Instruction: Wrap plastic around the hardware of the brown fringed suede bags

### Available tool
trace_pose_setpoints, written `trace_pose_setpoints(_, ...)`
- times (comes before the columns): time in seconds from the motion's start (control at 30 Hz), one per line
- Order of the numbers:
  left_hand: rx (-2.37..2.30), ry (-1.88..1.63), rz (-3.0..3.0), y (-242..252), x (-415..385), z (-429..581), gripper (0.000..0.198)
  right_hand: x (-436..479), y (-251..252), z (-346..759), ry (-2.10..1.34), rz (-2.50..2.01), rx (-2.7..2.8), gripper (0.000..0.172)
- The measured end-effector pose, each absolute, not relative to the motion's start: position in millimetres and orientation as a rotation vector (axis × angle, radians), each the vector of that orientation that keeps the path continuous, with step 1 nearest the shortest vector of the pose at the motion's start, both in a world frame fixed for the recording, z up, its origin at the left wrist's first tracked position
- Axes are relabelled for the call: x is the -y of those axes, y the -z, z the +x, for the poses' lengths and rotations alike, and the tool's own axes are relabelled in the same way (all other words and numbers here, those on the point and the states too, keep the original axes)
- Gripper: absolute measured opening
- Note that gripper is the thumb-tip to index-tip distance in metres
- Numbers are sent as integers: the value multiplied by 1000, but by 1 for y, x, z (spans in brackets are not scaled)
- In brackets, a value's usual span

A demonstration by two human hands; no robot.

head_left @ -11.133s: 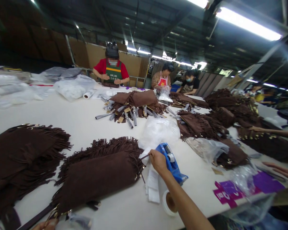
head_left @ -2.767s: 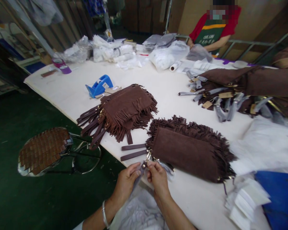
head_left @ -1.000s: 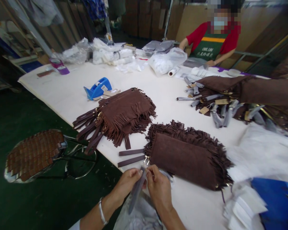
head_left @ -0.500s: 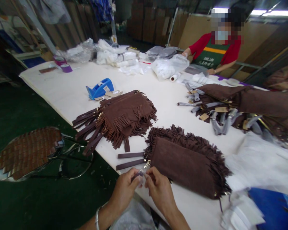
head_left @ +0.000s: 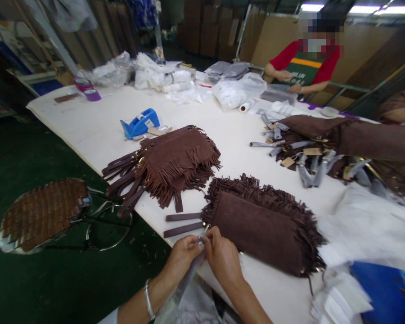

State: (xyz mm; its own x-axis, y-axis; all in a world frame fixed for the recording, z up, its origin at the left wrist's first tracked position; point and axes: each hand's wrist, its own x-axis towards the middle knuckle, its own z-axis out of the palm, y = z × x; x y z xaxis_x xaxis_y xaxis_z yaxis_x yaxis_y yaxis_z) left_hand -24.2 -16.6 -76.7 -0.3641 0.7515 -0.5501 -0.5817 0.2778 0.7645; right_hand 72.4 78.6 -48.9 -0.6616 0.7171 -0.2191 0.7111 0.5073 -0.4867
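Observation:
A dark brown fringed clutch bag [head_left: 256, 229] lies at the table's near edge, with two loose straps beside its gold clasp [head_left: 207, 228]. By that clasp, my left hand [head_left: 182, 256] is closed on the top of a wrist strap [head_left: 191, 270] covered in clear plastic, which hangs down toward my lap. My right hand [head_left: 222, 258] pinches at the same end, its fingertips against those of the left. What exactly lies between the right fingertips is hidden. Behind and to the left is a stack of similar fringed bags [head_left: 178, 155], straps pointing left.
A blue tape dispenser [head_left: 141, 123] stands beyond the stack. More brown bags with plastic-wrapped straps [head_left: 364, 139] are piled at right, near white sheets [head_left: 367, 225]. A co-worker [head_left: 303, 67] handles plastic bags across the table [head_left: 104, 126]. A stool [head_left: 47, 213] stands at left.
The plastic-covered strap now hangs visibly below my left hand. My hands have shifted slightly up toward the clasp. The co-worker's hands have come closer together.

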Motion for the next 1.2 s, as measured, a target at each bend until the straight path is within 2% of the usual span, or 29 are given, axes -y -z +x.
trace_pose_setpoints(0.1, -1403, -1413, 191, 85, 17, -25, 29, -88, 37, 71, -687, -1280, 2842, 14)
trace_pose_setpoints(0.27, -1463, -1402, 267, 84, 23, -35, 20, -109, 22, 70, -572, -1112, 2985, 31)
trace_pose_setpoints(0.47, -1544, -1343, 361, 75, 24, -43, 14, -118, 22, 61, -582, -950, 3096, 25)
trace_pose_setpoints(0.63, -1551, -1348, 314, 76, 21, -43, 18, -125, 21, 61, -769, -821, 3104, 23)
trace_pose_setpoints(0.8, -1603, -1355, 379, 70, 18, -41, 16, -131, 26, 65, -771, -857, 3034, 26)
trace_pose_setpoints(0.97, -1691, -1309, 484, 69, 19, -40, 14, -133, 31, 66, -730, -922, 2989, 21)
trace_pose_setpoints(1.2, -1970, -1188, 724, 68, 15, -42, 17, -138, 27, 67, -800, -835, 3001, 24)
